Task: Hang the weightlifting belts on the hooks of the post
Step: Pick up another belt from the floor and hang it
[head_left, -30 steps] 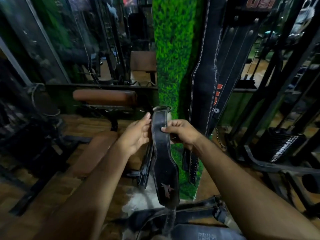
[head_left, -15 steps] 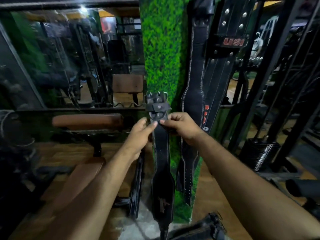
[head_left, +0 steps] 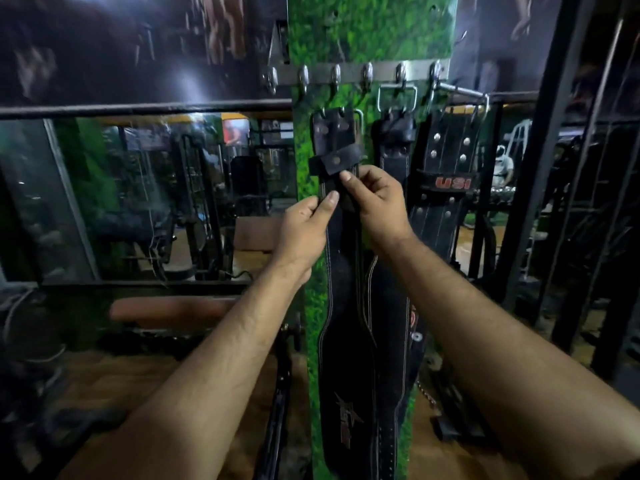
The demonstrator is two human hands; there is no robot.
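A black leather weightlifting belt [head_left: 341,306] hangs upright in front of the green grass-covered post [head_left: 377,32]. Its buckle end [head_left: 334,133] sits a little below the metal hook rail [head_left: 367,72]. My left hand [head_left: 304,230] grips the belt's left edge just under its strap loop. My right hand [head_left: 375,206] pinches the belt from the right, thumb on the loop. Two other black belts hang from hooks on the right: a plain one [head_left: 394,147] and one marked USI [head_left: 450,168].
A mirror wall [head_left: 156,202] spans the left with a brown padded bench [head_left: 173,308] below it. Black machine frames [head_left: 554,168] stand close on the right. Several hooks on the rail's left half [head_left: 304,77] carry nothing. The floor is wooden.
Both hands have lifted the belt from waist height up along the post, so its buckle end now sits just under the hook rail. The view has tilted upward.
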